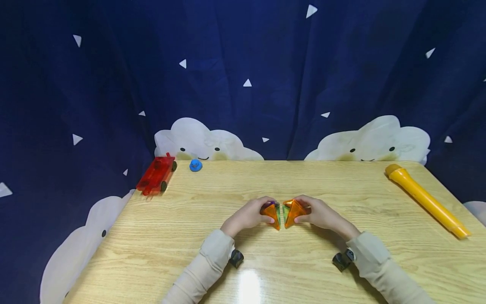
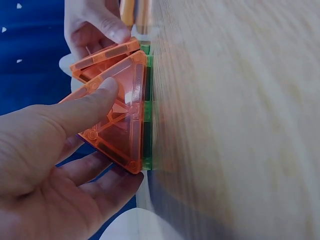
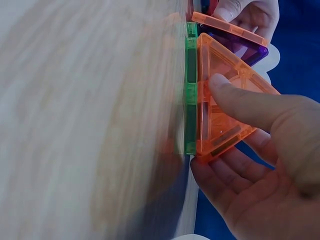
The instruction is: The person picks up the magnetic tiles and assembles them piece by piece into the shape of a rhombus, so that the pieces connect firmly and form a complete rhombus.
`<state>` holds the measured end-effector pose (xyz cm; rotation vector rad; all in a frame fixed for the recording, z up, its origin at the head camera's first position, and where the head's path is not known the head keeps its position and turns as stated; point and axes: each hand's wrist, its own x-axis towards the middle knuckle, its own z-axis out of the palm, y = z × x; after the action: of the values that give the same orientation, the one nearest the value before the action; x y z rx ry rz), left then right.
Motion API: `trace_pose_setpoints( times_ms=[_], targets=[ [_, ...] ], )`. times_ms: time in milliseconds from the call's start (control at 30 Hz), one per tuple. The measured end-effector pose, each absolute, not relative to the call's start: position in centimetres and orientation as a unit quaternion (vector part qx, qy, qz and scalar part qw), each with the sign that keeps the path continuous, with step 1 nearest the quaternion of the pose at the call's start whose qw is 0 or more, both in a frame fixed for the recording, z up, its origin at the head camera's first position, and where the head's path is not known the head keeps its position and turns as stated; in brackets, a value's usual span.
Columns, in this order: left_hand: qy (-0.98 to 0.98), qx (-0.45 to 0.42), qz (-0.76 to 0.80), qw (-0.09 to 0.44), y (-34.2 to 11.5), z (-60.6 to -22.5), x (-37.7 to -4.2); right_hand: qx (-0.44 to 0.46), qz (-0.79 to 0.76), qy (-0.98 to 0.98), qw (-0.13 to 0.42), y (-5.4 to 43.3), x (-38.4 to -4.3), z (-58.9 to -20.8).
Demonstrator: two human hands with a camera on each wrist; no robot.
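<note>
My left hand (image 1: 251,214) grips a small pyramid of see-through magnetic tiles, its thumb on an orange triangle tile (image 2: 127,90). A purple tile (image 3: 248,48) shows on this pyramid's far side in the right wrist view. My right hand (image 1: 320,214) holds a similar pyramid, thumb against its orange triangle tile (image 3: 227,120). Under each pyramid lies a green base tile (image 3: 191,107), at the table surface. The two pyramids stand side by side, a narrow gap between them in the head view. My fingers hide their outer sides.
A wooden table (image 1: 303,270) spreads under both hands. At its far left are a red toy car base (image 1: 156,174) with black wheels and a small blue rubber duck (image 1: 195,165). A yellow toy microphone (image 1: 427,200) lies at the right. Behind hangs a dark blue curtain (image 1: 228,42).
</note>
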<state>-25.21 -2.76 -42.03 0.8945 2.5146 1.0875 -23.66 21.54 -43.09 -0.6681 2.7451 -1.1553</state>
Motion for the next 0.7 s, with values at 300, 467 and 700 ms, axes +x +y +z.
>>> trace_pose_setpoints(
  times_ms=[300, 467, 700],
  targets=[
    [0.865, 0.312, 0.372, 0.129, -2.41, -42.01, -25.17, -0.226, -0.376, 0.897, 0.046, 21.20, -23.80, -43.27],
    [0.864, 0.315, 0.373, 0.124, -2.40, -42.10, -25.19, -0.228, -0.377, 0.897, 0.044, 21.27, -23.82, -43.35],
    [0.862, 0.317, 0.378, 0.118, -2.48, -42.18, -25.29, -0.236, -0.376, 0.895, 0.036, 21.26, -23.84, -43.35]
  ],
)
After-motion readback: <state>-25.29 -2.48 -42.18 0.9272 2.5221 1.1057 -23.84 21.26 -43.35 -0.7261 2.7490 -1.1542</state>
